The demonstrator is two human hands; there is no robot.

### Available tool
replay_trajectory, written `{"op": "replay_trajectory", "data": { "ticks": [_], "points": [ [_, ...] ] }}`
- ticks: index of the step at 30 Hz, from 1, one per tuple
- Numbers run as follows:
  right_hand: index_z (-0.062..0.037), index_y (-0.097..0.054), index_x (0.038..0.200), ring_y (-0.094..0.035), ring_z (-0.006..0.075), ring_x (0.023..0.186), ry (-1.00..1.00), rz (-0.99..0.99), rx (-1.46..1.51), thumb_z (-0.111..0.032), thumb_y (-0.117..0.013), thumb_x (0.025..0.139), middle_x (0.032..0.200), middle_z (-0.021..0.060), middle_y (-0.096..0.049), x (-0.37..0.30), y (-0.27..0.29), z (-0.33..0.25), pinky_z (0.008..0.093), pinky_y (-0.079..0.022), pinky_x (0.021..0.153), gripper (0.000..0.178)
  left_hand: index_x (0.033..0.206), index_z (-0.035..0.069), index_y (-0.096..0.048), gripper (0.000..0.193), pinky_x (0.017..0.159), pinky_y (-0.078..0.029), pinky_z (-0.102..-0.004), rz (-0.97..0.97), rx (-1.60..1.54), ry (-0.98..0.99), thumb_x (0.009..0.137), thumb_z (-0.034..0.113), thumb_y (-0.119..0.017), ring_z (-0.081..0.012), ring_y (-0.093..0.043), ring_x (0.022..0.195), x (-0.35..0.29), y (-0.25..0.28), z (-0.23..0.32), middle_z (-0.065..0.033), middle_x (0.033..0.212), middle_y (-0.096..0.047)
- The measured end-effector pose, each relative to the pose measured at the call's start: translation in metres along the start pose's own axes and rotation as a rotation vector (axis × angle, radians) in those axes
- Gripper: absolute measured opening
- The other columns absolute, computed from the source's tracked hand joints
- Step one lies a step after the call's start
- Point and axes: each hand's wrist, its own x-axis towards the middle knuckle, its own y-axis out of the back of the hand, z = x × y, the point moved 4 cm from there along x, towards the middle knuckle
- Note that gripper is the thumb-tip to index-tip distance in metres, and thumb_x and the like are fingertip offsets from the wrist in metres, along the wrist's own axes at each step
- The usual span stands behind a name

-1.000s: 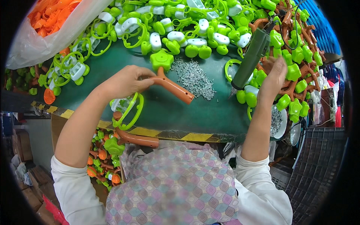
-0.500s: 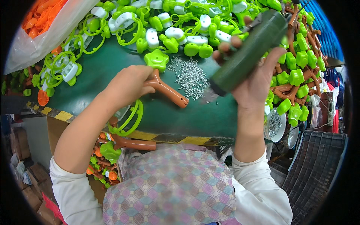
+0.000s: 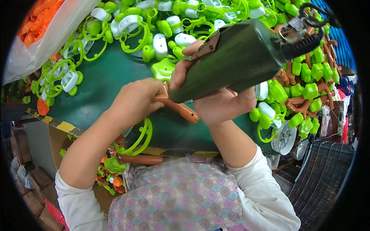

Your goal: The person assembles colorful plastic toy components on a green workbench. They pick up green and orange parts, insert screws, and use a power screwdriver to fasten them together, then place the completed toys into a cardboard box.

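Two bare hands work above the green worktop [image 3: 100, 77], and the largest thing they hold is the dark green power tool [image 3: 235, 57], with your right hand [image 3: 221, 104] wrapped around its body. Its tip is hidden, so I cannot tell if it touches; it would be good to line it up straight and press evenly, because its body leans toward the right. Just by its nose is the brown forked piece [image 3: 181, 109], clamped between the thumb and fingers of your left hand [image 3: 138, 96]; hold it firmly, since it could perhaps turn. At its upper end, keep the green star [image 3: 163, 69] well seated. Compared with half a second earlier, the tool has come leftward to this piece, which moved only little, and the small silver screws are now mostly covered.
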Motion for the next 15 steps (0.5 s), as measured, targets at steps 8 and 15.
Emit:
{"op": "replay_trajectory", "data": {
  "ticks": [8, 15],
  "points": [
    [0.0034, -0.044, 0.129, -0.062, 0.0301, 0.083, -0.056, -0.148, 0.144, -0.083, -0.046, 0.079, 0.124, 0.0213, -0.053, 0.001, 0.002, 0.012, 0.0411, -0.050, 0.071, 0.100, 0.101, 0.009, -0.066, 0.026, 0.077, -0.052, -0.0460, 0.013, 0.028, -0.007, 0.078, 0.015, -0.078, -0.0372, -0.066, 0.091, -0.001, -0.005, -0.007, -0.0132, 0.095, -0.068],
    [0.0057, -0.041, 0.140, -0.059, 0.0265, 0.093, 0.024, -0.301, 0.235, -0.080, -0.045, 0.082, 0.125, 0.0224, -0.054, 0.001, 0.000, 0.009, 0.0387, -0.049, 0.081, 0.104, 0.098, 0.004, -0.065, 0.025, 0.077, -0.051, -0.0469, -0.026, -0.145, 0.032, 0.080, 0.015, -0.079, -0.0390, -0.065, 0.089, 0.001, -0.008, -0.015, -0.0179, 0.092, -0.067]
  ]
}}
